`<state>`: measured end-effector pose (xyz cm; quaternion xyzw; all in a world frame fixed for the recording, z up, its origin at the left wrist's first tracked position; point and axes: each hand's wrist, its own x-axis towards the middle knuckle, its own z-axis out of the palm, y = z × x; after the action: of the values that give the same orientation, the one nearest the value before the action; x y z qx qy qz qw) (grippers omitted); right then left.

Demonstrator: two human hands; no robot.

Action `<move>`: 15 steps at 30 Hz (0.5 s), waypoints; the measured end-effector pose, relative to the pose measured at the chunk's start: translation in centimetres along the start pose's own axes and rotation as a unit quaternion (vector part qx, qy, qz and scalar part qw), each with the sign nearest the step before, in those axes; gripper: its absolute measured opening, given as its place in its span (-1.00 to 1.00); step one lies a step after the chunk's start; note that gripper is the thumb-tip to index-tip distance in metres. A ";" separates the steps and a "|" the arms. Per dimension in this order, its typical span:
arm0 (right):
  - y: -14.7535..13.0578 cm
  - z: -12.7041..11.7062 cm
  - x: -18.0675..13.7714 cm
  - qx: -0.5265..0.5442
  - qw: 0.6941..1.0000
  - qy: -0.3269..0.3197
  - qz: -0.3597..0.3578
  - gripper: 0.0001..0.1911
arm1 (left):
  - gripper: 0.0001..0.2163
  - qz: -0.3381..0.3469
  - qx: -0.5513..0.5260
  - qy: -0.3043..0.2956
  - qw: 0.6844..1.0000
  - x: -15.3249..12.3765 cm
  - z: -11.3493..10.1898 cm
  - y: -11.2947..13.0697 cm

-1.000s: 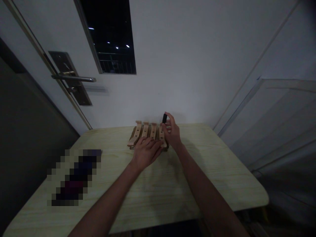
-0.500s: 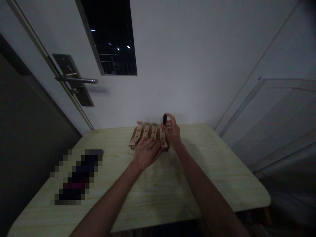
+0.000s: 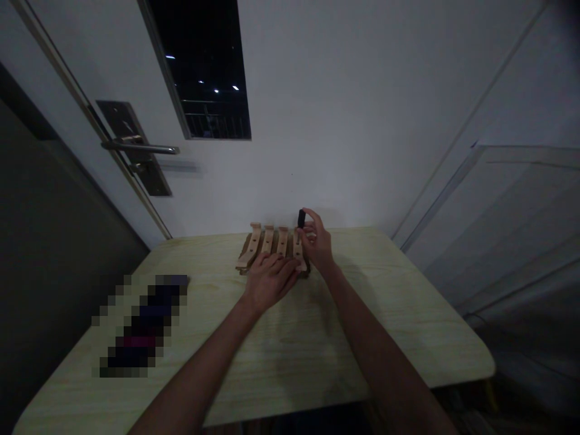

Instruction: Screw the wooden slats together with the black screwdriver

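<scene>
A small wooden rack of several parallel slats (image 3: 267,241) lies at the far middle of the pale table (image 3: 290,338), close to the white wall. My left hand (image 3: 268,279) rests flat on the rack's near end, fingers stretched out and together. My right hand (image 3: 317,244) is at the rack's right side, its fingers pinched round a short black stick-like tool (image 3: 301,218) that stands upright above the rightmost slat. The room is dim and the tool's lower end is hidden by my fingers.
A blurred-out dark object (image 3: 142,326) lies on the table's left part. A door with a metal lever handle (image 3: 140,147) stands at the left. A dark window (image 3: 203,66) is in the wall. The table's right edge drops off near a white panel (image 3: 521,205).
</scene>
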<state>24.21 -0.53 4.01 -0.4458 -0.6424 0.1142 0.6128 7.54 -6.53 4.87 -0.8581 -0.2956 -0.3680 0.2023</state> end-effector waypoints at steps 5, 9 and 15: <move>0.1 0.2 0.0 -0.009 1.000 0.019 0.006 -0.51 | -0.84 0.000 -0.004 -0.012 1.000 0.0 -0.1 0.0; -0.1 0.1 -0.1 -0.004 1.000 0.016 -0.002 -0.47 | -0.84 -0.004 -0.010 -0.010 1.000 0.1 -0.2 0.1; -0.4 -0.1 -0.3 -0.001 1.000 -0.007 -0.005 -0.44 | -0.84 -0.007 -0.006 -0.008 1.000 0.0 -0.1 0.1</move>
<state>24.11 -1.02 4.12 -0.4429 -0.6488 0.1137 0.6082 7.53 -6.63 4.90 -0.8601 -0.3007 -0.3645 0.1923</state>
